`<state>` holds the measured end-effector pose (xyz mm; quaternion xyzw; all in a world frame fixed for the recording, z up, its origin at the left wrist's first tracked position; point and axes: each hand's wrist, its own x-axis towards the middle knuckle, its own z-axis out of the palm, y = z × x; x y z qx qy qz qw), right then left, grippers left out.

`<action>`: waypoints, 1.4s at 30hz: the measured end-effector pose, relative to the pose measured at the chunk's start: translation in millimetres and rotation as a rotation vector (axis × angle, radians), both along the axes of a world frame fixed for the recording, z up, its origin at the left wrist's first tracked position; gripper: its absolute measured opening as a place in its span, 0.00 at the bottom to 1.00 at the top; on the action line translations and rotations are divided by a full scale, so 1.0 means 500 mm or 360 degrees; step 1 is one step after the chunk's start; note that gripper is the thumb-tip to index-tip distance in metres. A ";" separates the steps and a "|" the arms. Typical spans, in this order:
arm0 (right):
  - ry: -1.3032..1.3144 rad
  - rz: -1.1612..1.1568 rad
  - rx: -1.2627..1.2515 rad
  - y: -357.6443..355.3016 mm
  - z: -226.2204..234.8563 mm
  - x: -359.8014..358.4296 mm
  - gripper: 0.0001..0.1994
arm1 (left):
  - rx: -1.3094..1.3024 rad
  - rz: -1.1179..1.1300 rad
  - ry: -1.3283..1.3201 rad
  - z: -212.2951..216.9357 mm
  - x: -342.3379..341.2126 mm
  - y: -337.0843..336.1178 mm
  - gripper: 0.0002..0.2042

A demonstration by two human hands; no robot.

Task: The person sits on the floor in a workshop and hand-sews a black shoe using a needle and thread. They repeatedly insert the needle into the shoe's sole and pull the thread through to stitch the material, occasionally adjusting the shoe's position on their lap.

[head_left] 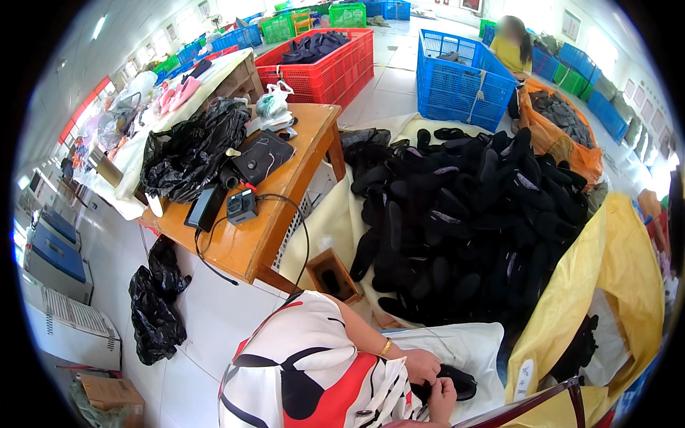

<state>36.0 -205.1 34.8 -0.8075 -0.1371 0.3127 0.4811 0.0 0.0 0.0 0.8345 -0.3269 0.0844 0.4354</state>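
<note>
A black shoe (464, 386) with a shiny end lies low in the picture, over a white sheet (478, 342). My left hand (423, 367), with a gold band at the wrist, closes its fingers on the shoe's near part. Just below it, my right hand (442, 401) pinches at the same part. Whether something small sits between the fingertips is hidden. A thin strand curves over the sheet above the hands. Beyond the sheet rises a large heap of black shoes (457, 221), with soles and insides facing various ways.
To the left stands a wooden table (307, 143) with black plastic bags (196, 146), a small black box and cables. A small wooden box (333, 277) sits beside the heap. Yellow sacking (571, 285) borders the right. Behind are red (342, 68) and blue crates (464, 89) and a person.
</note>
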 end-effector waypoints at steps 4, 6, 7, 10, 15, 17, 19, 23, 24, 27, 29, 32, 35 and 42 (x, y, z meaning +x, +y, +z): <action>-0.0913 -0.0126 0.0109 0.044 0.000 -0.013 0.08 | 0.0002 -0.0063 0.0015 0.005 -0.004 0.002 0.06; -0.1077 -0.0266 -0.0040 0.060 0.006 0.003 0.10 | 0.0003 -0.0082 0.0034 0.012 -0.011 0.009 0.06; -0.1040 -0.0308 0.0000 0.056 -0.001 0.010 0.10 | -0.0003 -0.0102 0.0039 0.016 -0.013 0.012 0.06; -0.0451 -0.0567 0.0338 0.028 -0.046 0.038 0.12 | 0.0022 -0.0062 0.0139 0.031 -0.007 0.014 0.06; 0.0609 -0.1029 0.0752 0.027 0.056 0.029 0.11 | 0.0198 -0.0059 0.0304 0.043 0.011 0.008 0.09; 0.0698 -0.1059 0.0856 0.011 0.075 0.047 0.10 | 0.0184 -0.0066 0.0395 0.056 0.013 0.009 0.09; 0.0613 -0.1050 0.1307 -0.109 0.045 0.103 0.10 | 0.0087 -0.0099 0.0436 0.066 0.027 0.004 0.09; 0.0463 -0.1583 0.1196 -0.070 0.310 0.114 0.15 | -0.0115 -0.0004 0.0599 0.092 0.041 0.000 0.06; 0.0401 -0.1601 0.1165 -0.075 0.317 0.114 0.15 | -0.0080 -0.0047 0.0597 0.093 0.053 -0.004 0.06; 0.0298 -0.1638 0.1077 -0.080 0.323 0.109 0.15 | -0.0045 -0.0111 0.0500 0.055 0.055 -0.012 0.05; 0.0293 -0.1646 0.1037 -0.077 0.321 0.102 0.16 | 0.0047 -0.0124 0.0567 0.046 0.054 -0.013 0.06; 0.0340 -0.1618 0.0960 -0.061 0.300 0.078 0.16 | 0.0017 -0.0133 0.0602 0.045 0.057 -0.007 0.07; 0.0271 -0.1581 0.0955 -0.028 0.316 0.055 0.17 | -0.0166 -0.0064 0.0815 0.084 0.050 -0.001 0.13; 0.0335 -0.1427 0.0863 -0.040 0.299 0.065 0.18 | -0.0059 -0.0134 0.0720 0.141 0.019 -0.027 0.31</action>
